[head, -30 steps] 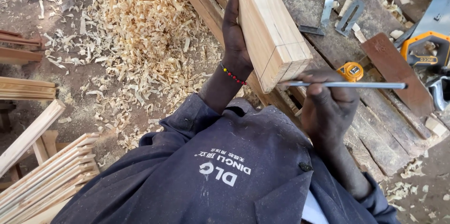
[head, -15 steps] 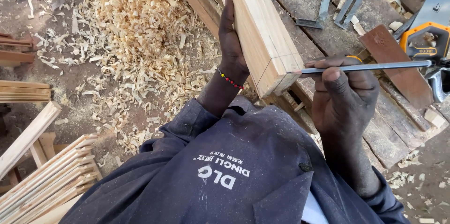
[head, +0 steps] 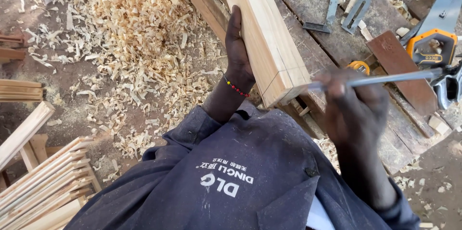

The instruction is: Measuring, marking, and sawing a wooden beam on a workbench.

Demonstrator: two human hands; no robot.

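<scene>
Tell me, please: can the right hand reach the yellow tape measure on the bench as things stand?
Probably yes. The tape measure lies just beyond the right hand with nothing between them, but that hand already grips a metal rod, so it is not free.

A carpentry workshop: wood shavings [head: 139, 32] beside a worn workbench [head: 313, 28].

Smooth pale wood beam [head: 267, 37], matt.
</scene>
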